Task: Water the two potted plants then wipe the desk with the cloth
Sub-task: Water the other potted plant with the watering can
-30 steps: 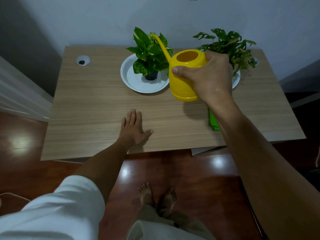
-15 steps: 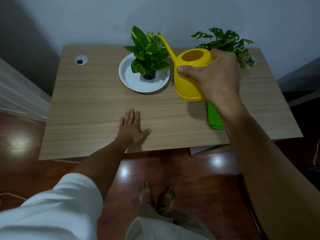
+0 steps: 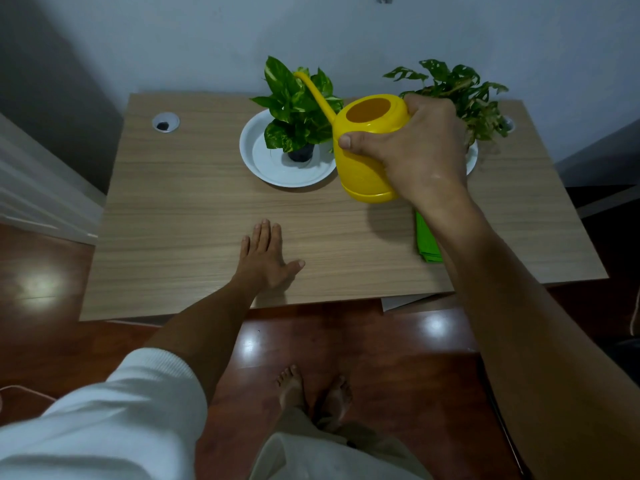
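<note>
My right hand [image 3: 412, 152] grips a yellow watering can [image 3: 367, 168] held above the wooden desk [image 3: 194, 209]. Its long spout reaches up and left over the leaves of the left potted plant [image 3: 298, 112], which stands in a small dark pot on a white saucer [image 3: 266, 164]. The right potted plant [image 3: 464, 91] is behind my right hand, its pot hidden and only a sliver of its white saucer showing. A folded green cloth [image 3: 427, 242] lies on the desk, partly under my right forearm. My left hand [image 3: 265, 259] rests flat on the desk near the front edge.
A round cable hole [image 3: 166, 122] sits at the desk's back left corner, another at the back right behind the right plant. The desk stands against a pale wall. My bare feet [image 3: 311, 393] are on the glossy reddish floor.
The watering can has stayed in my right hand with its spout over the left plant and has barely shifted. My left hand has not moved.
</note>
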Available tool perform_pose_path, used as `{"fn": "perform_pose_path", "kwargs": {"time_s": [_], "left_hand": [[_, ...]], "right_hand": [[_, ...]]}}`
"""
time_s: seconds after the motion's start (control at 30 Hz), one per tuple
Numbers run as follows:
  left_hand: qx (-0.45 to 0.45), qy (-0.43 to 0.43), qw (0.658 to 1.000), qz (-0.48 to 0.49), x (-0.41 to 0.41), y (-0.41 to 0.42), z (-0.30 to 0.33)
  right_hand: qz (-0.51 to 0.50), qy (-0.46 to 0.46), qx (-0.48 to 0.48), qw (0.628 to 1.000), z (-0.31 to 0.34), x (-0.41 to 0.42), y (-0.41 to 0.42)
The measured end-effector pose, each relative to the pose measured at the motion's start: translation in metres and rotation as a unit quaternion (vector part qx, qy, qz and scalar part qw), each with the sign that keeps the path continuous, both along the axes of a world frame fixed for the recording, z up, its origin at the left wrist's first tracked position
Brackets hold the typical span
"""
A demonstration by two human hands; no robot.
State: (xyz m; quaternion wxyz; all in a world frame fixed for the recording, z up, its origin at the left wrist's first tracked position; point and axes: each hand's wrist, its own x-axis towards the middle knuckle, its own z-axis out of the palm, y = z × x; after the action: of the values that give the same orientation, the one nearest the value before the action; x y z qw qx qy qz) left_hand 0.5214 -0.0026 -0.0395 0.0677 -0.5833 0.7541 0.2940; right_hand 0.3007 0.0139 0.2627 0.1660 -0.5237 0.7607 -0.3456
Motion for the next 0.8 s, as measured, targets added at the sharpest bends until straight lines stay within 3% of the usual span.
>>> {"fn": "perform_pose_path", "kwargs": {"time_s": [0.8], "left_hand": [[0.001,0.009,1.0,0.01,0.0,0.001,-0.001]], "right_hand": [[-0.034,0.008,0.006,0.999,-0.003,-0.007,-0.02]]}}
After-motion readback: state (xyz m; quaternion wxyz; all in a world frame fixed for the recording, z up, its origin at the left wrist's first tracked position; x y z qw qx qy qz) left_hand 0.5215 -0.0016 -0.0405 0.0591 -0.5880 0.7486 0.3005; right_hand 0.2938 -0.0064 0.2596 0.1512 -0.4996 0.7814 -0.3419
